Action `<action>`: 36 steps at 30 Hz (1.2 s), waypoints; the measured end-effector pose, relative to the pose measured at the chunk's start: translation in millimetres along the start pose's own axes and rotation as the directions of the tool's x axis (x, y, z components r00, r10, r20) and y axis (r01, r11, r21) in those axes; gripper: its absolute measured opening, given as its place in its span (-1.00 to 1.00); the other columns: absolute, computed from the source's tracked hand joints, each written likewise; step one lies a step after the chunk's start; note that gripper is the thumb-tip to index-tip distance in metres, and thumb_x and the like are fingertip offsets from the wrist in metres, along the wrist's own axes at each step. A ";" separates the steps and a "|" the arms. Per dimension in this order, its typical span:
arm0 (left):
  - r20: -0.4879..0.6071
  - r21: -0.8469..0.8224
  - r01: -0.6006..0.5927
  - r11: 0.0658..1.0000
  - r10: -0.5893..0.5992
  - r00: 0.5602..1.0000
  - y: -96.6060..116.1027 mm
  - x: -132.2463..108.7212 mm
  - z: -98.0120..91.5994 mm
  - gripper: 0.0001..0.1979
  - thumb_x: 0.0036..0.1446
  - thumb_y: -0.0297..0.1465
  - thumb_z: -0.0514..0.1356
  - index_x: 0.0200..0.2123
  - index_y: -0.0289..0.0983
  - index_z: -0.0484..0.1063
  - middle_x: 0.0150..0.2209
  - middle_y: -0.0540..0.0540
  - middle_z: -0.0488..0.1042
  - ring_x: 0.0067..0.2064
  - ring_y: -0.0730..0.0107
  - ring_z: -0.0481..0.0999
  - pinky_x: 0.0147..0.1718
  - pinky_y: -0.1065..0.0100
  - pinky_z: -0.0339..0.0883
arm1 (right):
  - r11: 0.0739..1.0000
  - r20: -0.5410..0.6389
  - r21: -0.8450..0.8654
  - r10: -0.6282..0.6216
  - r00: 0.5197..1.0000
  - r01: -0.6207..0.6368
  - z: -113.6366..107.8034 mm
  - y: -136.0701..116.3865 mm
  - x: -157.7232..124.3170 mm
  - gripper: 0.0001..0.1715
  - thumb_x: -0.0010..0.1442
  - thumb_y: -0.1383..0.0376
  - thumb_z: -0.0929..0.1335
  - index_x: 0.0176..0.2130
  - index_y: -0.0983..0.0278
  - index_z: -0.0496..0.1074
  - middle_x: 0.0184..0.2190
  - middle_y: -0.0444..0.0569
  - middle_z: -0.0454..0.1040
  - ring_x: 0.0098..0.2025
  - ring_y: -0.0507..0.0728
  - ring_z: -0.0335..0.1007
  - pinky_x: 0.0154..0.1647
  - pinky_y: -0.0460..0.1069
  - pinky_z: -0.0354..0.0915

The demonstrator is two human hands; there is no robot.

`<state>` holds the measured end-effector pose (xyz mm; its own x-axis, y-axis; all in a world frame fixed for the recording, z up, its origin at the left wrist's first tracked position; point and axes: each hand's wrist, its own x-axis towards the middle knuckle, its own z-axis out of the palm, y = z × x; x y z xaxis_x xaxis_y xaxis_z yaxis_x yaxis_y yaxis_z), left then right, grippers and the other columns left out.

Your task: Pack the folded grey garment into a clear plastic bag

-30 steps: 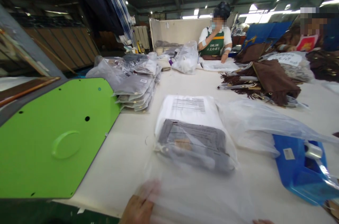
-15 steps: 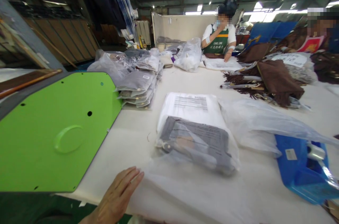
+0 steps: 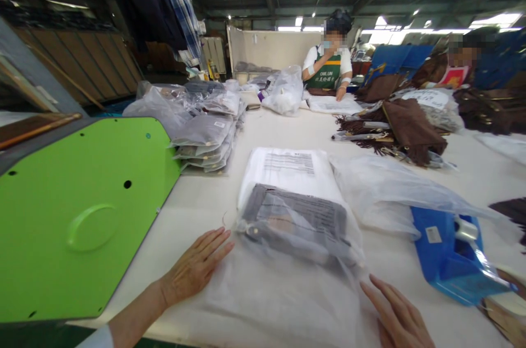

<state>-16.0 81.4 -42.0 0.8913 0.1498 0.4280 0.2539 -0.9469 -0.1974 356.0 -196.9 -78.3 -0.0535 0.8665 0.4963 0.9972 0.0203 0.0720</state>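
A grey bag in a clear plastic sleeve [image 3: 296,224] lies on a stack of printed white plastic bags [image 3: 281,170] in front of me. The loose end of the sleeve spreads toward me over the table. My left hand [image 3: 197,263] rests flat at the left edge of that plastic, fingers stretched out together. At the lower right, my right hand [image 3: 396,312] lies beside the plastic's right edge, fingers extended and partly cut off by the frame. Neither hand grips anything that I can see.
A green panel [image 3: 94,216] stands at the left, beside a pile of bagged grey goods [image 3: 205,140]. A blue tape dispenser [image 3: 444,260] and a loose plastic sheet [image 3: 382,189] are at the right. Brown fringed bags [image 3: 415,129] lie farther back, near a co-worker [image 3: 329,63].
My left hand has moved forward and slightly right to the plastic's edge. My right hand has come into view at the lower right. The camera view has shifted a little.
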 end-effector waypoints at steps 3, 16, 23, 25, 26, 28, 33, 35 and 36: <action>-0.022 -0.031 -0.102 0.994 0.101 0.995 -4.1 15.1 4.5 -0.48 0.17 -0.65 -0.08 0.18 -0.23 0.13 0.08 -0.15 0.37 0.25 0.27 0.10 0.11 0.21 0.22 | 0.998 -0.023 -0.017 -0.062 0.998 0.062 1.9 5.6 13.6 -0.25 0.12 0.47 0.12 0.28 0.17 -0.05 0.08 0.06 0.31 0.09 0.20 0.22 0.01 0.06 0.18; 0.089 -0.497 -0.048 0.866 0.106 0.990 -1.6 6.4 10.7 -0.58 0.25 -0.32 -0.01 0.16 -0.23 0.14 0.10 -0.20 0.36 0.20 0.32 0.21 0.15 0.28 0.16 | 0.937 0.168 0.350 -0.072 0.983 0.009 1.1 13.0 3.6 -0.45 0.24 0.34 0.03 0.13 0.17 0.27 0.06 -0.06 0.39 0.15 0.06 0.21 0.08 -0.01 0.16; 0.045 -0.513 0.076 0.855 -0.062 0.997 14.0 -6.2 10.1 -0.62 0.24 -0.34 -0.01 0.12 -0.17 0.24 0.00 -0.22 0.45 0.11 0.26 0.34 0.06 0.20 0.26 | 0.842 0.110 0.525 0.077 0.991 -0.124 -6.7 -2.3 9.4 -0.49 0.24 0.03 0.12 0.05 0.12 0.36 -0.05 0.00 0.48 0.03 0.16 0.34 0.03 0.05 0.22; 0.076 -0.600 0.127 0.790 -0.101 0.992 11.9 -3.8 11.5 -0.66 0.23 -0.27 0.00 0.03 -0.18 0.35 -0.09 -0.21 0.50 0.02 0.25 0.42 -0.01 0.23 0.32 | 0.760 0.175 0.609 0.151 0.973 -0.227 -6.5 -3.0 16.9 -0.45 0.19 -0.09 0.13 -0.10 0.10 0.47 -0.19 -0.04 0.55 -0.11 0.14 0.44 -0.07 -0.01 0.31; 0.140 -0.655 0.215 0.724 -0.163 0.977 9.8 -0.1 11.6 -0.67 0.21 -0.22 0.02 -0.06 -0.19 0.43 -0.18 -0.19 0.54 -0.07 0.25 0.47 -0.08 0.28 0.36 | 0.707 0.254 0.621 0.226 0.940 -0.338 -6.2 -2.9 21.6 -0.44 0.17 -0.11 0.13 -0.20 0.10 0.51 -0.27 -0.06 0.57 -0.19 0.13 0.47 -0.15 -0.05 0.34; 0.351 -0.698 0.482 0.530 -0.334 0.875 5.2 12.5 9.6 -0.64 0.14 -0.11 0.04 -0.32 -0.21 0.51 -0.38 -0.10 0.55 -0.30 0.30 0.51 -0.30 0.38 0.39 | 0.602 0.418 0.568 0.376 0.827 -0.561 -6.4 -3.0 32.3 -0.43 0.17 -0.11 0.13 -0.37 0.13 0.53 -0.40 -0.08 0.56 -0.33 0.10 0.48 -0.29 -0.10 0.36; 0.604 -0.552 0.795 0.250 -0.538 0.588 5.7 52.2 0.4 -0.48 0.14 -0.02 -0.11 -0.58 -0.27 0.35 -0.56 -0.03 0.44 -0.45 0.32 0.42 -0.44 0.39 0.30 | 0.520 0.533 0.469 0.478 0.698 -0.714 -9.3 -7.2 50.5 -0.36 0.16 -0.15 0.09 -0.50 0.17 0.46 -0.54 -0.12 0.48 -0.44 0.09 0.41 -0.39 -0.11 0.33; 0.600 -0.481 0.844 0.239 -0.613 0.515 11.4 60.4 0.2 -0.47 0.10 0.02 -0.16 -0.63 -0.24 0.25 -0.60 -0.02 0.39 -0.46 0.32 0.39 -0.43 0.37 0.26 | 0.520 0.509 0.437 0.531 0.678 -0.735 -6.9 -9.6 49.9 -0.32 0.13 -0.20 0.08 -0.48 0.17 0.46 -0.57 -0.12 0.46 -0.46 0.10 0.39 -0.42 -0.10 0.32; 0.581 -0.428 0.865 0.260 -0.654 0.484 14.7 62.1 1.2 -0.48 0.09 0.03 -0.17 -0.64 -0.22 0.21 -0.63 0.00 0.35 -0.48 0.34 0.37 -0.44 0.37 0.24 | 0.527 0.483 0.422 0.558 0.675 -0.738 -4.6 -10.9 48.4 -0.31 0.12 -0.21 0.07 -0.46 0.17 0.47 -0.58 -0.12 0.46 -0.47 0.11 0.39 -0.43 -0.10 0.32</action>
<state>43.6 77.1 -19.5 0.4838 0.8572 -0.1765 0.6763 -0.2383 0.6970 342.3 -157.5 -51.1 0.5455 0.8370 -0.0431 0.5871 -0.4183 -0.6930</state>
